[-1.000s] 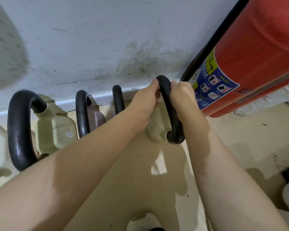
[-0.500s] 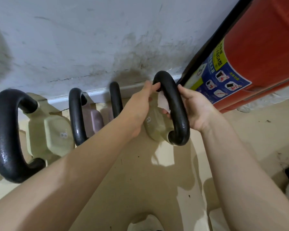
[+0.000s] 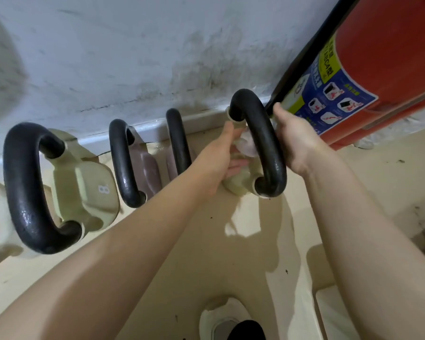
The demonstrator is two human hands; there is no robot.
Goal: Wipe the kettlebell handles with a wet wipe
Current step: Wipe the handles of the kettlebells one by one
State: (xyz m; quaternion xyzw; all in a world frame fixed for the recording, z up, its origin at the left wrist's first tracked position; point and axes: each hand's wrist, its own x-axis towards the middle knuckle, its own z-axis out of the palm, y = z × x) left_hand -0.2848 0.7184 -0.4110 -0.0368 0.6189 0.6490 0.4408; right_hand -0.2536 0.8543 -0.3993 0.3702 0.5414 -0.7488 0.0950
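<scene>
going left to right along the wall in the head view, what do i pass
big black handle of the cream kettlebell marked 8 → black handle of the pinkish kettlebell → thin black handle → handle being wiped → red fire extinguisher

Black handle point(image 3: 263, 141) hides most of the wipe point(image 3: 247, 146) and the right hand's point(image 3: 297, 143) fingers; fire extinguisher point(image 3: 388, 57) cut off at the right edge.

- One view only, from a camera on the person's head, looking forward and steeply down along both forearms.
- It sits close: the forearms fill the lower frame, and the left hand point(image 3: 221, 165) and right hand point(image 3: 295, 141) meet just above centre.
- Beyond the hands rises a wall point(image 3: 133, 57); the floor point(image 3: 231, 253) lies below them.
- Wide-angle bending shows at the edges.
</scene>
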